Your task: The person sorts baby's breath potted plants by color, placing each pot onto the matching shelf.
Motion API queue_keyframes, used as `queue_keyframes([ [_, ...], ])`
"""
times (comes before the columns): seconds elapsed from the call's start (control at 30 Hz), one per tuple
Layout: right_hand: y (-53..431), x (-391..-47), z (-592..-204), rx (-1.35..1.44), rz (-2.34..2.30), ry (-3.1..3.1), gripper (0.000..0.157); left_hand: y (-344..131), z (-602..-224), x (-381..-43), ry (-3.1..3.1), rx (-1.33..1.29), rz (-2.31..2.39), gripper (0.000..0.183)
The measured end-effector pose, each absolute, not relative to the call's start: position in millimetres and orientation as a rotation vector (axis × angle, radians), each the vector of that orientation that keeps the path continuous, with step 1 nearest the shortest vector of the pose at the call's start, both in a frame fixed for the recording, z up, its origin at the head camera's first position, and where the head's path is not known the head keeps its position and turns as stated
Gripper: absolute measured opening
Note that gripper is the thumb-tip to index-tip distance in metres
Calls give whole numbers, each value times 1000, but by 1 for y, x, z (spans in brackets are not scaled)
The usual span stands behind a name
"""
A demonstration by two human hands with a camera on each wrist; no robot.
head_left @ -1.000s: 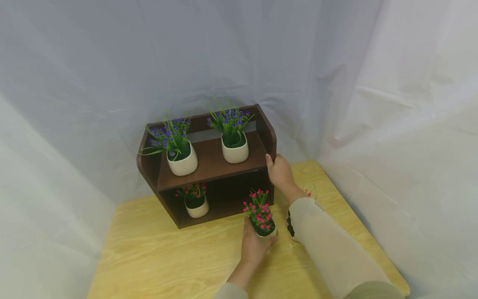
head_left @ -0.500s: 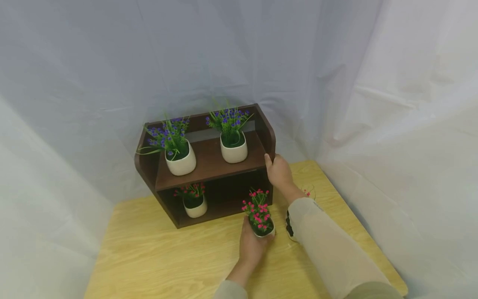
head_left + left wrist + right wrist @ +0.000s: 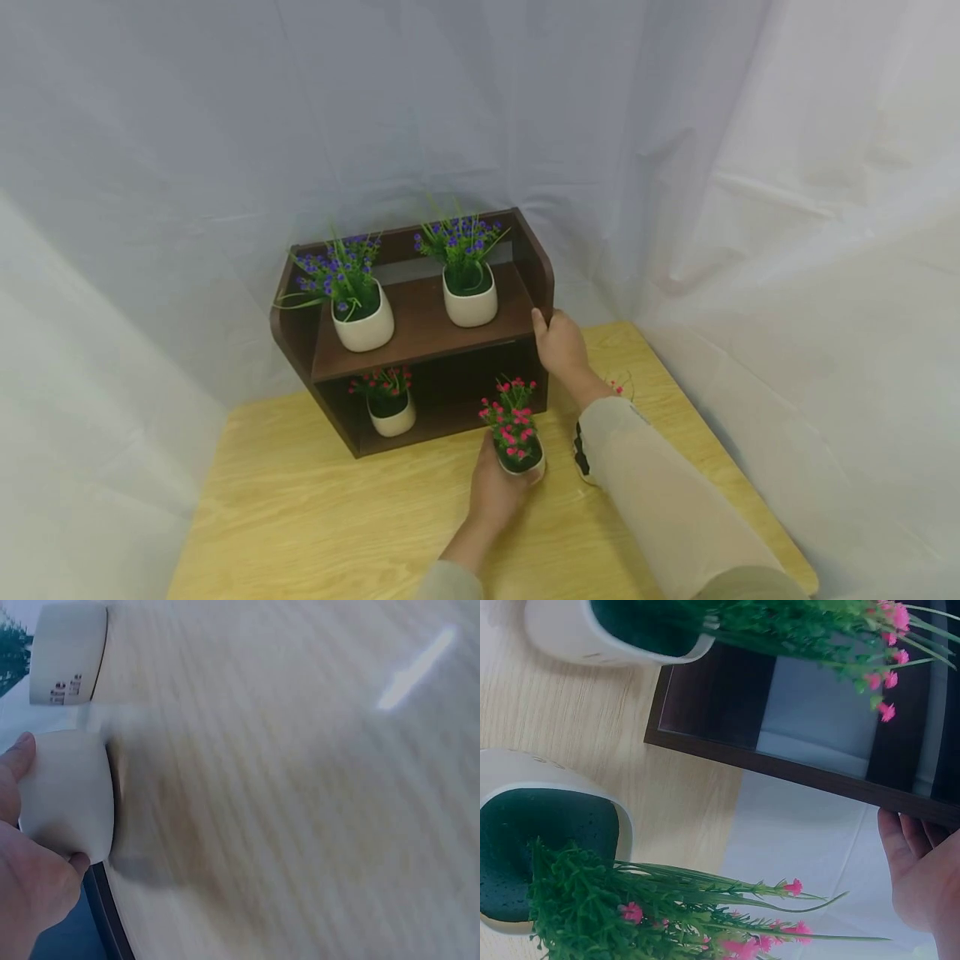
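A white pot of pink artificial flowers (image 3: 517,450) is gripped by my left hand (image 3: 495,492), just in front of the lower right opening of the dark brown two-tier shelf (image 3: 420,321). In the left wrist view, thumb and fingers clasp the sides of that pot (image 3: 71,799). My right hand (image 3: 562,346) holds the front edge of the shelf's right side panel; the right wrist view has its fingers at the panel edge (image 3: 780,776). Another pink-flowered pot (image 3: 555,776) stands right of the shelf, mostly hidden under the right sleeve in the head view.
Two white pots with purple flowers, left (image 3: 365,321) and right (image 3: 471,300), stand on the upper tier. A red-flowered pot (image 3: 393,414) sits at the lower tier's left. The wooden table (image 3: 315,517) is bordered by white sheeting (image 3: 465,100).
My left hand has shifted slightly left with the pink-flowered pot. The right hand keeps its hold on the shelf, which now appears marginally further left in view.
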State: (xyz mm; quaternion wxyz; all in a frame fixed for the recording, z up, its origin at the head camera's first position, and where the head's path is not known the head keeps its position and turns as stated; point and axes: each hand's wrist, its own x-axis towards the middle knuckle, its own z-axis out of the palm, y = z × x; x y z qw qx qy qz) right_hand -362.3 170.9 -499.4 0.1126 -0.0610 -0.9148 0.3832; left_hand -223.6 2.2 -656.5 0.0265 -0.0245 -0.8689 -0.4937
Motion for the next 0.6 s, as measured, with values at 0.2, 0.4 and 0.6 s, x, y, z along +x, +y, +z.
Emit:
queue_keyframes([
  [0.2,171,-362,-499,-179,1117,-2696,56,-12,-651,-238,-2623,-57,-1514,111],
  [0.4,171,-362,-499,-183,1104,-2690,58,-33,-646,-255,-2597,-11,-1495,115],
  [0.6,171,-364,-501,-197,1095,-2678,58,-54,-662,-274,-2469,-79,-1458,110],
])
